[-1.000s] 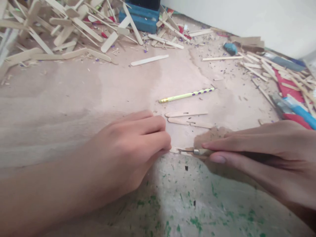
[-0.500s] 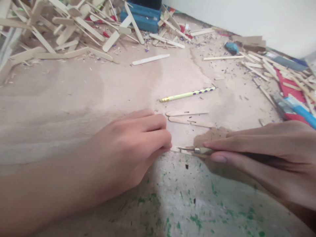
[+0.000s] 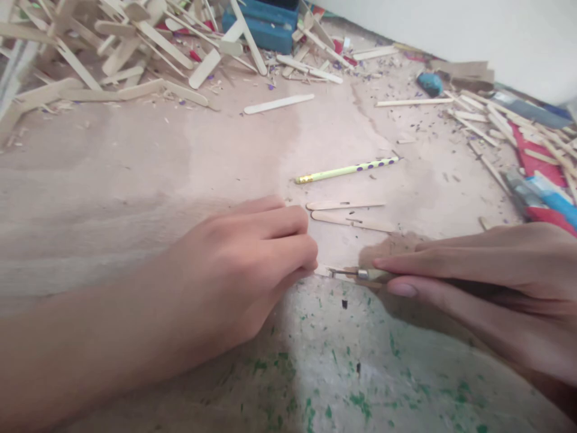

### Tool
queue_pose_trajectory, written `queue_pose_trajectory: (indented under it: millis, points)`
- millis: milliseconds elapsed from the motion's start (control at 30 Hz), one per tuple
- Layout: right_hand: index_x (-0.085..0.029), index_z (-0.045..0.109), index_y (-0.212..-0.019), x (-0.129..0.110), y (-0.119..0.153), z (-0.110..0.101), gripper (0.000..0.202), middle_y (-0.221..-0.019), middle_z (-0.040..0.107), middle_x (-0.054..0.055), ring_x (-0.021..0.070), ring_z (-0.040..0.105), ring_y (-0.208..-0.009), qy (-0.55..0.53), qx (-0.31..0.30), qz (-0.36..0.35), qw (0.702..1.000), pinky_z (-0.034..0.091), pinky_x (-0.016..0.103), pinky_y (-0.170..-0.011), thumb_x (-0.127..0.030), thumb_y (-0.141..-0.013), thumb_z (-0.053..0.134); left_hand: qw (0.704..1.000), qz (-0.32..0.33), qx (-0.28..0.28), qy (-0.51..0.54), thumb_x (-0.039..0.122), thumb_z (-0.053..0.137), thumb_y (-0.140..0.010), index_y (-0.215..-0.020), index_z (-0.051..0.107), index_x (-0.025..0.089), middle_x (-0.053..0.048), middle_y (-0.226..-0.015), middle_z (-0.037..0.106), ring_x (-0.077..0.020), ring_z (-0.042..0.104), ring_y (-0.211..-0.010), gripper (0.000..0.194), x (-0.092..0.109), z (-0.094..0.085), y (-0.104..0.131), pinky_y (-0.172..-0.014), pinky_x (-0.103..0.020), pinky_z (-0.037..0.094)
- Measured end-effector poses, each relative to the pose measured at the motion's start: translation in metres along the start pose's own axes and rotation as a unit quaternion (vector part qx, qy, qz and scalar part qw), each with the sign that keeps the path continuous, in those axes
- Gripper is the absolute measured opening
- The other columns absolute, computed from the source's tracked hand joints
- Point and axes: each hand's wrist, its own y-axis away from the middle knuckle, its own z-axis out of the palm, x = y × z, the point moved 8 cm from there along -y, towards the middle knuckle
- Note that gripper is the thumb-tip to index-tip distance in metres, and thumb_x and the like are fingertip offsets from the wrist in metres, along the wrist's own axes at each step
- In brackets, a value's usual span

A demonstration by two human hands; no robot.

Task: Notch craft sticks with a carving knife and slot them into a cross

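Observation:
My left hand (image 3: 259, 258) is closed at the left end of a wooden craft stick (image 3: 323, 270), holding it down near the table's front edge; its fingertips are hidden. In my right hand (image 3: 491, 282) is a slim carving tool (image 3: 363, 274) with a thin metal tip, a metal collar and a pale handle, pinched between thumb and fingers. The tool's tip rests on the stick at a small dark notch, just right of my left fingers. Behind the hands lie two craft sticks, an upper one (image 3: 342, 205) and a lower one (image 3: 338, 219), each with a small slot.
Beyond the sticks lies a pale green pencil (image 3: 347, 171) with dark spots. A heap of craft sticks (image 3: 130, 48) and a blue block-like object (image 3: 265, 27) stand at the back. Wood strips, red pieces and a blue-handled item (image 3: 552, 198) crowd the right. Green paint flecks mark the front edge.
The whole view has shifted slightly, so things appear a little farther right. Both hands keep their hold, and the tool's tip stays at about the same spot on the stick.

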Motion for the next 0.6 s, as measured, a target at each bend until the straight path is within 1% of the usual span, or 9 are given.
queue_pose_trajectory:
  millis: [100,267,367,467,600]
  points:
    - [-0.04,0.085,-0.121,0.0015,0.0022,0.0006,0.025,-0.117,0.087,-0.005,0.0252,0.087,-0.091,-0.003,-0.003,0.005,1.0,0.074,0.028,-0.069,-0.03,-0.1,0.076,1.0,0.0,0.002,0.0,0.011,0.049,-0.11,-0.091,0.076,0.017,-0.006,-0.099,0.075,-0.021,0.067,-0.09,0.033,-0.0005,-0.0002,-0.0002,-0.079,-0.035,0.054]
    - [-0.039,0.085,-0.121,0.0017,0.003,-0.0001,0.024,-0.118,0.086,-0.005,0.0248,0.087,-0.095,-0.008,0.005,-0.002,1.0,0.075,0.027,-0.073,-0.029,-0.1,0.077,1.0,0.003,0.001,0.0,0.01,0.05,-0.109,-0.089,0.076,0.016,-0.006,-0.096,0.074,-0.0212,0.066,-0.089,0.034,0.0015,-0.0005,-0.0017,-0.078,-0.035,0.053]
    - [-0.038,0.085,-0.12,0.0019,0.0028,0.0006,0.023,-0.121,0.085,-0.006,0.0245,0.086,-0.096,-0.002,0.001,-0.008,1.0,0.075,0.027,-0.075,-0.029,-0.099,0.078,1.0,0.003,-0.001,0.002,0.008,0.051,-0.108,-0.09,0.076,0.015,-0.006,-0.097,0.074,-0.0213,0.066,-0.09,0.032,0.0014,0.0003,-0.0011,-0.079,-0.035,0.053]
    - [-0.038,0.084,-0.122,0.0039,0.003,0.0015,0.024,-0.121,0.086,-0.006,0.0262,0.086,-0.096,0.0,-0.003,-0.005,1.0,0.076,0.03,-0.075,-0.031,-0.1,0.077,1.0,0.004,-0.004,0.007,0.007,0.052,-0.107,-0.09,0.076,0.015,-0.006,-0.098,0.074,-0.021,0.066,-0.09,0.03,0.0007,0.0018,0.0002,-0.079,-0.035,0.053]
    - [-0.039,0.084,-0.123,0.0052,0.0038,0.0024,0.027,-0.12,0.086,-0.007,0.0257,0.087,-0.096,-0.005,-0.003,-0.004,1.0,0.075,0.03,-0.077,-0.027,-0.099,0.077,1.0,0.004,0.0,0.006,0.008,0.052,-0.108,-0.09,0.076,0.015,-0.006,-0.097,0.074,-0.0211,0.065,-0.089,0.031,0.0004,0.0022,0.0006,-0.079,-0.035,0.053]
